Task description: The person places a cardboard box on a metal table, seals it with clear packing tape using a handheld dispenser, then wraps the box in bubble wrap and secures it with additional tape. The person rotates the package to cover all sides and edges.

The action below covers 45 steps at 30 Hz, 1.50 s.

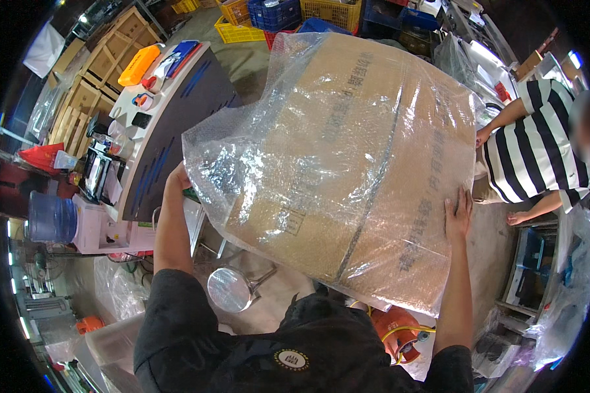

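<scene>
A large flat cardboard box (347, 150) lies in front of me, loosely covered by clear bubble wrap (226, 147) that sticks out past its left side. At the wrap's left edge, my left hand (178, 178) is closed on the film, its fingertips partly hidden behind it. My right hand (459, 215) rests flat near the box's right edge, fingers extended over the wrapped surface. Across on the right, a person in a striped shirt (528, 141) has one hand (482, 136) close to the box's far right edge.
A desk (170, 98) at the left bears an orange case (139, 65) and a phone. Beside it stands a blue water bottle (51, 216). A round stool (229, 289) and an orange gas cylinder (394, 333) are near me. Plastic crates (331, 10) stand at the back.
</scene>
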Motion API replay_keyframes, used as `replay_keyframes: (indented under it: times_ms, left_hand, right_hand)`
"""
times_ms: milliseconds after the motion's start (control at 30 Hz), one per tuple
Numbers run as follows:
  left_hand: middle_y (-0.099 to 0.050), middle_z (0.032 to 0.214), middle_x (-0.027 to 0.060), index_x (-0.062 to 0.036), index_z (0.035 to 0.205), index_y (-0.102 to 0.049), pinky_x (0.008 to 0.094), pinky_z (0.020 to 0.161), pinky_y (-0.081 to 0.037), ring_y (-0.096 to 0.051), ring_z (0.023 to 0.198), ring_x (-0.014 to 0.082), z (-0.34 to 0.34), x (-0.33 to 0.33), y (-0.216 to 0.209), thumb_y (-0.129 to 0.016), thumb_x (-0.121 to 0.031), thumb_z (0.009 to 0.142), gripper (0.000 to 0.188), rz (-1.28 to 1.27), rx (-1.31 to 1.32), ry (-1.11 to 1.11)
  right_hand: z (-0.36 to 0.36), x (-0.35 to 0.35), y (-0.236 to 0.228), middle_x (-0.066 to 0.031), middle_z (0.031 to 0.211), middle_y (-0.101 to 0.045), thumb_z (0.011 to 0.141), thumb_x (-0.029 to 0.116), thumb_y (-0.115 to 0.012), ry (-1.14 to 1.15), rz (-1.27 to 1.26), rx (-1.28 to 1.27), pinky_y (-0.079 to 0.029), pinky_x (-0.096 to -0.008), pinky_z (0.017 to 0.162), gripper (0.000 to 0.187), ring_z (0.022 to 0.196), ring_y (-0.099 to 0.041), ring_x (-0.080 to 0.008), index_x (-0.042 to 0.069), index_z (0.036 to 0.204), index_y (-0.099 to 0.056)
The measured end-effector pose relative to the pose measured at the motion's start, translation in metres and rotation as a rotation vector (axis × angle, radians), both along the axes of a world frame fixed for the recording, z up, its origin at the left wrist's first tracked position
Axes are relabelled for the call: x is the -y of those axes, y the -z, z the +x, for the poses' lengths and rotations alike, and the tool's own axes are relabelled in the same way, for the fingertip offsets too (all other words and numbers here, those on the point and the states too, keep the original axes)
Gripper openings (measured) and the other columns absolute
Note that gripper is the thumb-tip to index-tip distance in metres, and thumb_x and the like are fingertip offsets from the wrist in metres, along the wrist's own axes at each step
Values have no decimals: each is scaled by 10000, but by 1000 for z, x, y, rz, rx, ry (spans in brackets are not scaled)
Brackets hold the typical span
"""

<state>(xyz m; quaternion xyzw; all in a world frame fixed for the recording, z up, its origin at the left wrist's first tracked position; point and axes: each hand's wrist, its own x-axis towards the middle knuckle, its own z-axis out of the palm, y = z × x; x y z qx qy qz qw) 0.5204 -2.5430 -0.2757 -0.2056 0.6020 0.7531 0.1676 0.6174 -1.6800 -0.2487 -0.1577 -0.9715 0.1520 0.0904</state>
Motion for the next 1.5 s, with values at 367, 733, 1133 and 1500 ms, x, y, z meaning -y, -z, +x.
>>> replay_keyframes:
  times_ms: [367, 733, 1133, 1500]
  left_hand:
    - [-722, 1181, 86, -161, 1486, -522, 543, 945, -533, -678, 1098, 245, 37, 25, 2, -614, -752, 891, 844, -296, 387, -381]
    - [-701, 822, 67, 22, 1311, -632, 366, 530, -442, -609, 637, 165, 52, 29, 44, -597, -555, 1007, 654, -913, 165, -348]
    - [-699, 1257, 143, -20, 1337, -628, 455, 1007, -522, -659, 1157, 292, 24, -33, -18, -608, -521, 992, 608, 95, -113, -129]
    - [-661, 1349, 92, -30, 1416, -563, 410, 926, -583, -693, 1095, 290, 44, 1, -61, -551, -656, 984, 761, 76, 35, 34]
  right_hand:
    - [-1, 1, 1, -141, 1661, -311, 992, 501, -594, 25, 26, 45, -319, -469, 1230, 717, 1521, -316, -353, 241, 1612, -346]
    - [-1, 11, -13, -154, 1685, -269, 978, 575, -586, 50, 16, 78, -268, -459, 1260, 763, 1556, -245, -358, 239, 1617, -340]
    - [0, 13, -17, -92, 1721, -198, 971, 663, -520, 78, -9, 124, -279, -515, 1252, 798, 1578, -193, -338, 280, 1634, -295]
    - [-2, 14, -17, -112, 1708, -231, 976, 653, -525, 76, -27, 94, -275, -513, 1252, 782, 1575, -198, -341, 267, 1625, -321]
